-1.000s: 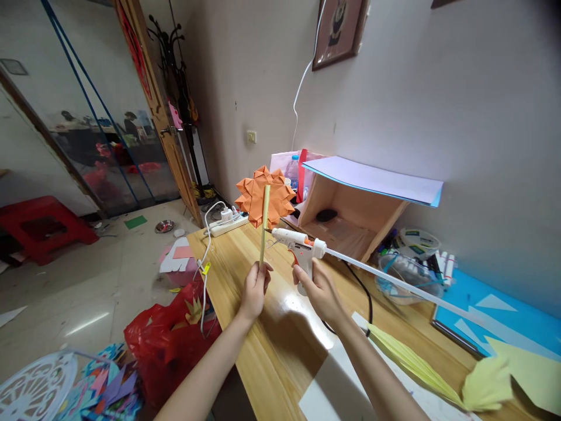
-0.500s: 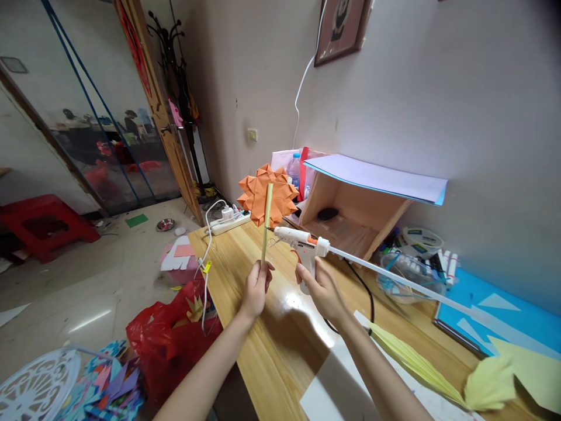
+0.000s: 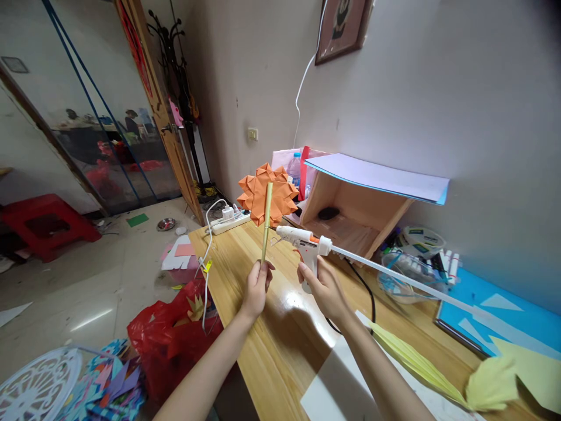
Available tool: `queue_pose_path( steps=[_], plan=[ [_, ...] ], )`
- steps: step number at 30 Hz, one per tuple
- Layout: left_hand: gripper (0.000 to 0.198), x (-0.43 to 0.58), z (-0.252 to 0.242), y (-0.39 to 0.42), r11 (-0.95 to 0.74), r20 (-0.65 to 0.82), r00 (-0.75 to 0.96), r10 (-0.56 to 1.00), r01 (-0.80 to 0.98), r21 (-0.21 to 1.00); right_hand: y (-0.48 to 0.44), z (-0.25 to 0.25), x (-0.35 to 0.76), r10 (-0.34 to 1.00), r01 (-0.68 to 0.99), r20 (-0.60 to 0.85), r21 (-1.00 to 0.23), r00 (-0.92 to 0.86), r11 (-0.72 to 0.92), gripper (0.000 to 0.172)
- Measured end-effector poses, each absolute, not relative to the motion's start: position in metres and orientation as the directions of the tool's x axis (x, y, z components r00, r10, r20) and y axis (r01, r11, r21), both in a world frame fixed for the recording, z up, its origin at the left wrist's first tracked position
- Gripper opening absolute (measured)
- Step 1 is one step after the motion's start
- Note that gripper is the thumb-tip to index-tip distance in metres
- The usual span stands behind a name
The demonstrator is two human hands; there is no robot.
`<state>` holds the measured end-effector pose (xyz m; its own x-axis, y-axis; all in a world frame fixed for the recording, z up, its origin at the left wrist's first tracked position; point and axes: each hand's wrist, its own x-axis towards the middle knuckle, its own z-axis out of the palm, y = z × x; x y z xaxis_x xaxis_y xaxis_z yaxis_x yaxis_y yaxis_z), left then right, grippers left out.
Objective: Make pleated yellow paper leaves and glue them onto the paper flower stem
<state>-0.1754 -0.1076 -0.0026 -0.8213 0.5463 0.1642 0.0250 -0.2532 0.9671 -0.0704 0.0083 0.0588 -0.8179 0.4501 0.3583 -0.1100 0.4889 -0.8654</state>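
My left hand (image 3: 256,290) grips the lower end of a thin yellow-green stick (image 3: 266,225), held upright. Behind the stick's upper part is an orange folded-paper flower (image 3: 280,199) with pointed petals. My right hand (image 3: 323,286) is wrapped round the handle of a white glue gun (image 3: 302,238), whose nozzle points left, a small gap from the stick. A long pale glue stick (image 3: 385,270) runs out of the gun's back to the lower right.
A wooden box (image 3: 350,213) stands at the table's back, beside a basket of supplies (image 3: 405,280). Yellow crepe paper (image 3: 412,356) and white paper (image 3: 342,383) lie at the right. A power strip (image 3: 230,223) sits at the far edge; a red bag (image 3: 166,339) is below left.
The glue gun in my right hand has shifted slightly right, its nozzle now apart from the stick. My left hand and the flower have hardly moved.
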Motion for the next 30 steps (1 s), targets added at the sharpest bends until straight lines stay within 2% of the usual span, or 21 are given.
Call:
queue_pose_path(
  steps=[15,30],
  plan=[
    [0.035,-0.1753,-0.0022,-0.1068,-0.249,0.154,-0.825,0.543,0.017,0.968,0.0081,0.06,-0.0688,0.436,-0.048,0.35,-0.822,-0.829,0.568,0.033],
    [0.033,-0.1763,-0.0023,-0.1077,-0.251,0.173,-0.818,0.549,0.036,0.967,0.0085,0.0613,-0.0697,0.441,-0.09,0.36,-0.848,-0.822,0.523,0.029]
  ],
)
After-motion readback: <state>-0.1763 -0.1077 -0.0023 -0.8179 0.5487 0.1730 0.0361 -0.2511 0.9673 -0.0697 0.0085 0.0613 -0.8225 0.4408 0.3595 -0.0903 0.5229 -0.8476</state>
